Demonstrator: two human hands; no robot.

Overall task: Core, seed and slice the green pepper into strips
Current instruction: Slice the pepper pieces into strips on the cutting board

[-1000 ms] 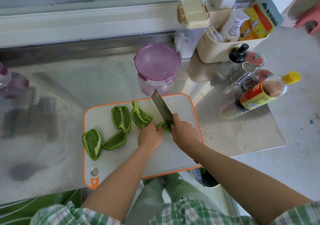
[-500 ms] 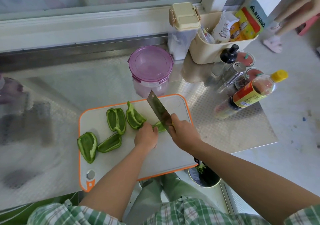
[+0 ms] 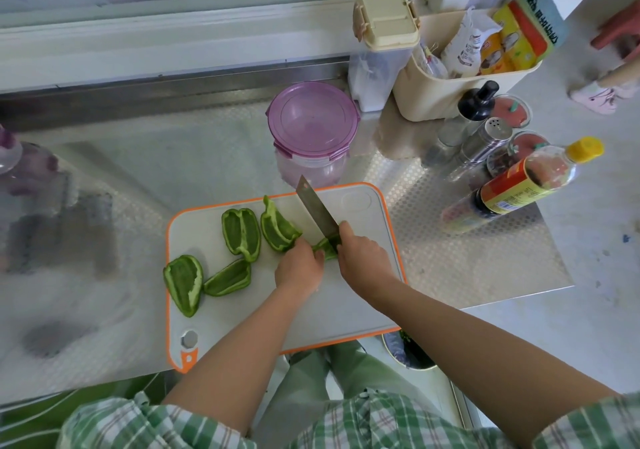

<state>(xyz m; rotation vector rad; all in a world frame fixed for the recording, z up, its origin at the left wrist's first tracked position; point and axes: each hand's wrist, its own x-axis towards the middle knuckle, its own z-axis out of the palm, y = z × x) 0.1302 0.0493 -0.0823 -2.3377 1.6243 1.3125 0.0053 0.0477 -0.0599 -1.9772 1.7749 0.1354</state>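
On the white, orange-rimmed cutting board (image 3: pixel 360 303) lie several green pepper pieces, cut side up: one at the left edge (image 3: pixel 184 282), one beside it (image 3: pixel 228 278), one further back (image 3: pixel 241 233), and one standing tilted (image 3: pixel 278 227). My left hand (image 3: pixel 299 268) holds down a small pepper piece (image 3: pixel 323 248) with curled fingers. My right hand (image 3: pixel 363 257) grips the handle of a knife (image 3: pixel 316 208). Its blade points away and left, its heel resting on that piece. The handle is hidden in my fist.
A round container with a purple lid (image 3: pixel 311 130) stands just behind the board. Right of it are a sauce bottle with a yellow cap (image 3: pixel 526 185), shakers (image 3: pixel 479 144), a beige basket of packets (image 3: pixel 460 78) and a lidded box (image 3: pixel 384 47). A bin (image 3: pixel 405 348) sits below the counter edge.
The knife blade has stayed over the small pepper piece with slight shifts. Both hands keep their places on the board; the camera view has shifted a little.
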